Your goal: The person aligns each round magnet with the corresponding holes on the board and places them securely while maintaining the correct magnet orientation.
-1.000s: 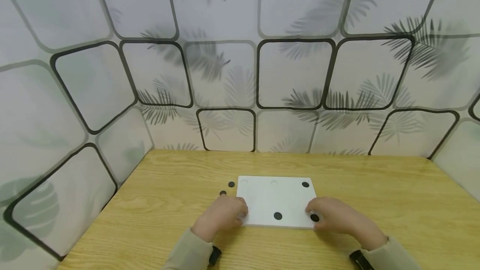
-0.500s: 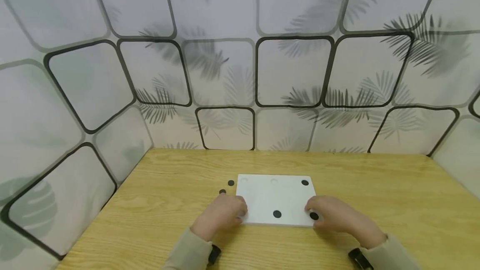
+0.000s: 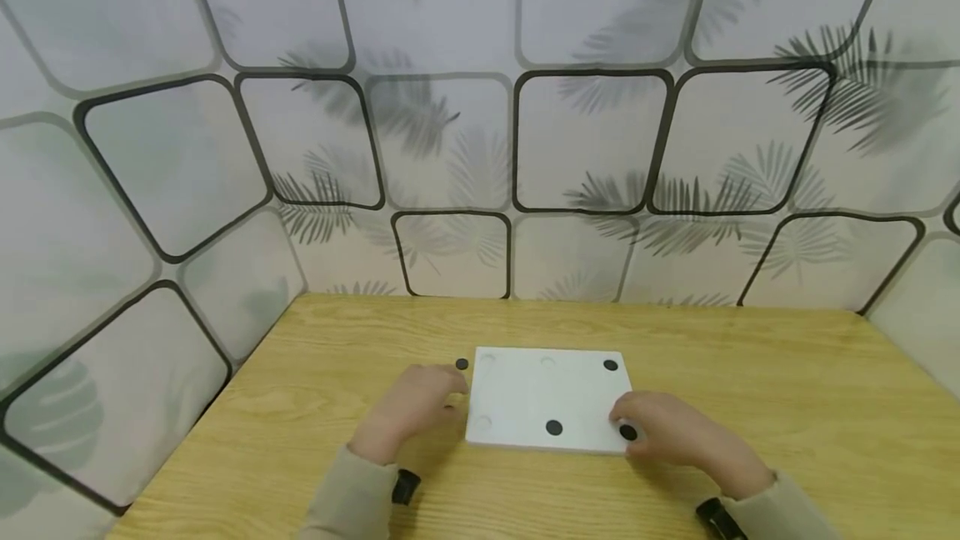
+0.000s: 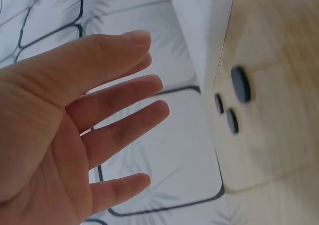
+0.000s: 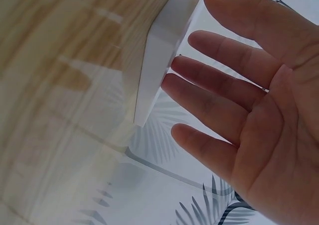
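Three blk discs (image 4: 241,84) on tbl (image 3: 525,494); head view: L hand (image 3: 414,408) hides two.

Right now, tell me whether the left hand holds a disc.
No: the left hand is empty, and three discs lie apart from it on the table.

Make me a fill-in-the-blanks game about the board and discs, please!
The board is coloured ____.
On the board sit ____ black discs.
The left wrist view shows ____ loose discs on the table.
Of the two hands, the ____ is nearer the loose discs.

Missing words: white; three; three; left.
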